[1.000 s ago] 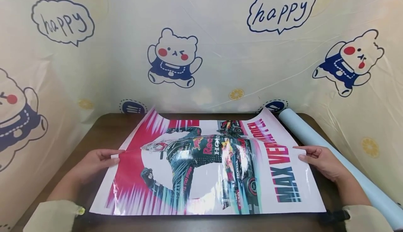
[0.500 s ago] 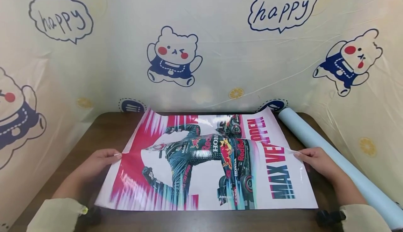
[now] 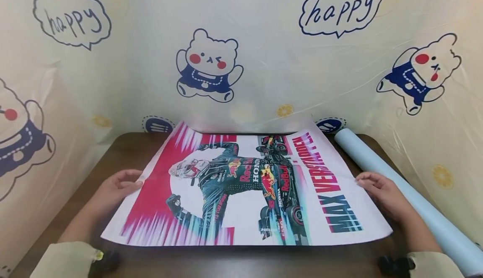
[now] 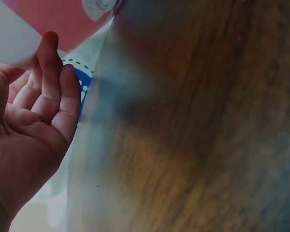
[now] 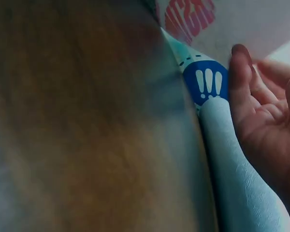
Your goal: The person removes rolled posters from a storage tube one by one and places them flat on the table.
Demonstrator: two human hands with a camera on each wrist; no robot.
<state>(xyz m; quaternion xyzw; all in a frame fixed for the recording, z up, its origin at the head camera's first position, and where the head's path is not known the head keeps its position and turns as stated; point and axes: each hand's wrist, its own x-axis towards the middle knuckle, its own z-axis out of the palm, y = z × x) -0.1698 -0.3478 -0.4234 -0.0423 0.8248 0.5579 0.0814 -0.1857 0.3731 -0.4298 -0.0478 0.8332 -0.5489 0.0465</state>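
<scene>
A glossy racing poster (image 3: 241,198), printed with a helmeted driver and a race car, spans the space between both hands above the brown table. My left hand (image 3: 115,190) pinches its left edge near mid-length, thumb on one face and fingers on the other. At the opposite edge my right hand (image 3: 388,196) grips the sheet the same way, beside the large lettering. The far corners curl up. From below, the left wrist view has the poster's underside (image 4: 19,36) between thumb and fingers; the right wrist view has the right fingertips (image 5: 240,50) against the sheet.
A long light-blue roll (image 3: 396,185) lies along the table's right side, close behind the right hand. The dark wooden table (image 3: 249,263) meets a patterned cloth backdrop (image 3: 264,60) with bear drawings at the back and sides.
The pulled creases at both hands have eased and the poster lies smoother with less glare. Its near edge has shifted slightly away and its near corners have spread outward. Both hands keep their hold.
</scene>
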